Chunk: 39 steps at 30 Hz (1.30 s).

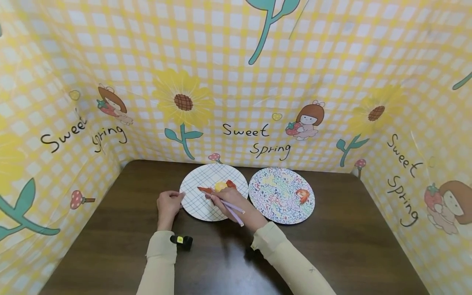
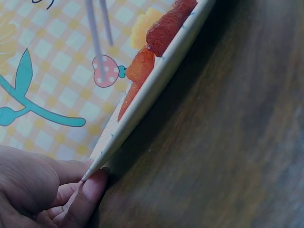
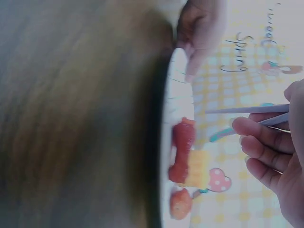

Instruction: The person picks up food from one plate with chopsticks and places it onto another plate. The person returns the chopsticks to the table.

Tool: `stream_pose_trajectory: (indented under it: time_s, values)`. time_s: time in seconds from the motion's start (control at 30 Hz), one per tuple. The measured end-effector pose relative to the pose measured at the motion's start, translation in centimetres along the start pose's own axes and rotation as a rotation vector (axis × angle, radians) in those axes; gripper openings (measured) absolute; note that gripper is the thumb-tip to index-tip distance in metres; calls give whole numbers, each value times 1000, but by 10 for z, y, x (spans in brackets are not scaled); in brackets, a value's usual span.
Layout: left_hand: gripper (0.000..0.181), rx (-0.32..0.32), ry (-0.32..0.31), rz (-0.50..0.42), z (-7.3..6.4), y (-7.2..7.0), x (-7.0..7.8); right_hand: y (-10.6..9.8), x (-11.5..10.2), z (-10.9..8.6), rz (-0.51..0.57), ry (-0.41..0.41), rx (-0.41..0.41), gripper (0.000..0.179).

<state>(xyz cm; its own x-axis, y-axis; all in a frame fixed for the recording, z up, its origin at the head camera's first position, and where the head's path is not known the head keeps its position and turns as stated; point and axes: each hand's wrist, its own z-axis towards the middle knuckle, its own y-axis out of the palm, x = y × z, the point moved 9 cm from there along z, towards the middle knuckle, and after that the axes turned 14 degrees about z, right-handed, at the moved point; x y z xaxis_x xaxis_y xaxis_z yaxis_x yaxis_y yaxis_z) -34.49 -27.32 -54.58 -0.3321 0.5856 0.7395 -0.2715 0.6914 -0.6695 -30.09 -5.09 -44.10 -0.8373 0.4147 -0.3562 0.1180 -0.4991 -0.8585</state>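
Note:
My left hand (image 1: 169, 205) pinches the left rim of a white plate with blue crossed lines (image 1: 193, 200), thumb and finger on either side of the edge in the left wrist view. My right hand (image 1: 235, 200) holds a pair of lavender chopsticks (image 1: 236, 214) over that plate. In the right wrist view the chopstick tips are apart from the food, holding nothing. On the plate lie a glossy reddish-brown piece of food (image 3: 183, 147), a yellow piece (image 1: 220, 187) with ridges, and an orange-red piece (image 3: 181, 204). The right hand partly covers them in the head view.
To the right, close beside the lined plate, sits a plate with multicoloured speckles (image 1: 276, 209). An orange, shrimp-like piece (image 1: 303, 196) lies on its right part. Both plates rest near the back of the dark wooden table (image 1: 332, 246), against a yellow checked cloth wall (image 1: 228, 102).

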Motion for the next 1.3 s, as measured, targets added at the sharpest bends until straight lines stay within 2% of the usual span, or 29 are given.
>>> stream_pose_trajectory:
  time_s: [0.03,0.07,0.1,0.2,0.27,0.47,0.73,0.87,1.0,1.1,1.3]
  values:
    - [33,2,0,0,0,0,0,-4,0,0,78,19,-9,37]
    - [32,4,0,-2,0,0,0,-16,-1,0,187,19,71,31]
    - [33,5,4,-4,0,0,1,-28,-3,-1,205,1,148,26]
    - [33,3,1,-2,-1,0,1,-47,2,-9,289,34,186,24]
    - [34,0,-4,3,-1,0,1,-61,8,-19,318,36,248,25]
    - [35,9,0,13,1,-3,1,-90,36,-54,268,55,373,24]
    - [34,5,-8,16,1,-1,-1,-119,74,-110,209,130,455,24]
    - [34,13,-3,18,2,-1,0,-128,99,-137,164,219,487,31]
    - [34,19,6,27,3,-2,0,-135,121,-161,145,284,510,29]
    - [35,23,12,37,4,-1,-1,-139,135,-178,169,340,517,29]
    - [35,20,2,45,4,0,-1,-143,161,-214,192,527,513,33]
